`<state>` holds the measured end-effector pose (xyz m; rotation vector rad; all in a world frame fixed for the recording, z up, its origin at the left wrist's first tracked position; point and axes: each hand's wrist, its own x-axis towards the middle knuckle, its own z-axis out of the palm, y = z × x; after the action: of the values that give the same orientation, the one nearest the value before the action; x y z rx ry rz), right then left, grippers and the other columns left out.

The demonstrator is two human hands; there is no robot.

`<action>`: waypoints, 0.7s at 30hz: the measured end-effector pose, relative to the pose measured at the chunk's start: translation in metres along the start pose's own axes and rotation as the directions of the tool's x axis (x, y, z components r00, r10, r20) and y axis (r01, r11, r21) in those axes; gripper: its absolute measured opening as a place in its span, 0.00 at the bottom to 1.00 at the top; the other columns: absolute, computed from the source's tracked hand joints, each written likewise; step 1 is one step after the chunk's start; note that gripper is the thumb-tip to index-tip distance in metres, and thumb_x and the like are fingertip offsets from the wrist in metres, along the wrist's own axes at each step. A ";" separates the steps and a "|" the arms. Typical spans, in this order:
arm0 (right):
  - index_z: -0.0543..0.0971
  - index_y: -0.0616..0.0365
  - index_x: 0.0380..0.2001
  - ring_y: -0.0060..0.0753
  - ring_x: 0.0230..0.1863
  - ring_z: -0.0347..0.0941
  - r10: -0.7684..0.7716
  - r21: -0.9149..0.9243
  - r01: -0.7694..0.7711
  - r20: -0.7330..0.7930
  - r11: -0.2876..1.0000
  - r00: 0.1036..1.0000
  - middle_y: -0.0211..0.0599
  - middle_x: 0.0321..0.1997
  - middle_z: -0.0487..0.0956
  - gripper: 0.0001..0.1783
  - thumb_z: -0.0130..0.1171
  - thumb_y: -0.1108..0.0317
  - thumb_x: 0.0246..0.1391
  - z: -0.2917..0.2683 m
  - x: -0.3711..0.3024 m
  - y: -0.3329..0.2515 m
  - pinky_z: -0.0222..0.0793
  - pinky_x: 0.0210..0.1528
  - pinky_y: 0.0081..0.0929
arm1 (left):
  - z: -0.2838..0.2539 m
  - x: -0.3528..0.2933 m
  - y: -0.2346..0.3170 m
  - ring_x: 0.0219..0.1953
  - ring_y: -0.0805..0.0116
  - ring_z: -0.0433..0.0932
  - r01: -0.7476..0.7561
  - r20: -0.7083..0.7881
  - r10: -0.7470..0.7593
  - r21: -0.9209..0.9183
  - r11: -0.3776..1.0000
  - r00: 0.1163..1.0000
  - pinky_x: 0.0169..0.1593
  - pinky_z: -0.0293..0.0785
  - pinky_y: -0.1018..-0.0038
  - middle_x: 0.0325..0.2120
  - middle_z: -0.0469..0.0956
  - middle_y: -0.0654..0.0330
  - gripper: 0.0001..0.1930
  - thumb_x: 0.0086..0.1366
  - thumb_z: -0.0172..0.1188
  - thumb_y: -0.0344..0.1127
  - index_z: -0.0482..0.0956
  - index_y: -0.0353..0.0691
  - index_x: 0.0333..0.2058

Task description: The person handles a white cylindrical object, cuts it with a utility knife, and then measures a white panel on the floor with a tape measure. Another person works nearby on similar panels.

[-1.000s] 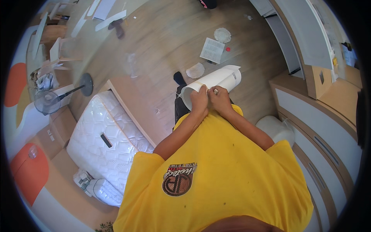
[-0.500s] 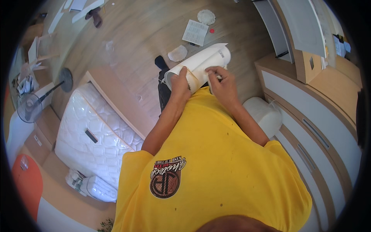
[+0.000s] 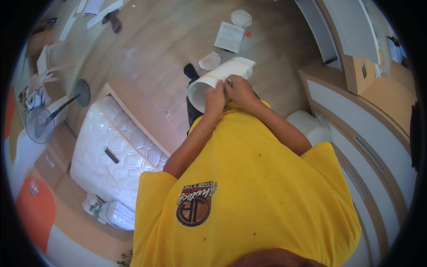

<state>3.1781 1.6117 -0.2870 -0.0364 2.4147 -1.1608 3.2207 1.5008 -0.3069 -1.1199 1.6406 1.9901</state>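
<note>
A white rolled-up sheet (image 3: 231, 69) lies across in front of my waist, its open round end to the left. A thin pale yellowish band (image 3: 212, 76) runs over it near that end. My left hand (image 3: 215, 100) grips the near side of the roll, thumb on top. Close beside it, my right hand (image 3: 241, 92) is closed in a pinch, its fingertips against the roll and almost touching the left thumb. What the right fingertips pinch is hidden.
A plastic-wrapped mattress (image 3: 104, 147) in a wooden frame is at left, with a standing fan (image 3: 41, 124) beyond it. Drawers (image 3: 356, 133) line the right side, next to a white wrapped roll (image 3: 311, 129). A printed sheet (image 3: 229, 37) and white pads (image 3: 210, 61) lie on the floor.
My right hand has moved left, up against my left hand. The roll has shifted, and its open left end shows wider.
</note>
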 end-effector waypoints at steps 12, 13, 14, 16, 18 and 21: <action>0.83 0.61 0.39 0.31 0.27 0.74 0.185 0.118 -0.181 -0.020 0.976 0.983 0.43 0.23 0.78 0.12 0.58 0.65 0.57 -0.025 0.000 0.007 0.70 0.33 0.33 | -0.004 0.022 0.003 0.35 0.60 0.79 0.144 -0.041 -0.175 -0.407 0.902 0.984 0.36 0.75 0.65 0.37 0.78 0.52 0.20 0.70 0.51 0.42 0.74 0.27 0.47; 0.83 0.61 0.41 0.32 0.28 0.74 0.208 0.130 -0.212 0.044 0.969 0.977 0.45 0.25 0.78 0.13 0.58 0.65 0.58 -0.026 -0.007 0.009 0.70 0.34 0.33 | -0.011 0.010 0.012 0.33 0.63 0.79 0.178 0.020 -0.184 -0.368 0.913 0.983 0.33 0.74 0.67 0.36 0.78 0.54 0.20 0.71 0.50 0.43 0.74 0.28 0.48; 0.83 0.61 0.42 0.33 0.29 0.75 0.203 0.143 -0.215 0.093 0.966 0.975 0.46 0.27 0.79 0.13 0.59 0.64 0.58 -0.028 0.002 0.007 0.70 0.35 0.33 | -0.012 0.015 0.024 0.31 0.67 0.78 0.184 0.085 -0.165 -0.335 0.924 0.983 0.31 0.73 0.70 0.34 0.78 0.55 0.20 0.71 0.50 0.44 0.74 0.29 0.49; 0.83 0.61 0.43 0.39 0.32 0.76 0.150 0.133 -0.164 0.106 0.978 0.983 0.49 0.30 0.80 0.15 0.59 0.64 0.57 -0.020 0.000 0.008 0.70 0.39 0.35 | -0.011 0.018 0.011 0.26 0.73 0.75 0.188 0.066 -0.176 -0.378 0.907 0.982 0.26 0.68 0.75 0.30 0.78 0.60 0.20 0.72 0.49 0.45 0.75 0.32 0.47; 0.83 0.61 0.43 0.50 0.37 0.78 0.035 0.087 -0.038 0.044 0.995 0.998 0.52 0.32 0.79 0.15 0.60 0.64 0.55 -0.006 0.000 0.008 0.71 0.42 0.39 | -0.013 0.020 0.008 0.24 0.74 0.74 0.184 0.062 -0.174 -0.386 0.904 0.983 0.24 0.66 0.76 0.29 0.78 0.62 0.20 0.72 0.49 0.46 0.75 0.33 0.46; 0.83 0.63 0.40 0.53 0.37 0.77 -0.027 0.100 0.026 0.007 0.995 1.000 0.52 0.32 0.79 0.15 0.62 0.64 0.54 -0.001 0.006 0.006 0.71 0.43 0.39 | -0.013 0.018 0.006 0.23 0.74 0.73 0.177 0.044 -0.172 -0.339 0.924 0.984 0.24 0.65 0.76 0.28 0.77 0.62 0.20 0.72 0.50 0.46 0.76 0.33 0.45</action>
<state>3.1738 1.6148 -0.2932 -0.0417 2.3525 -1.2897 3.2102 1.4828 -0.3162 -1.3155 1.1647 2.2083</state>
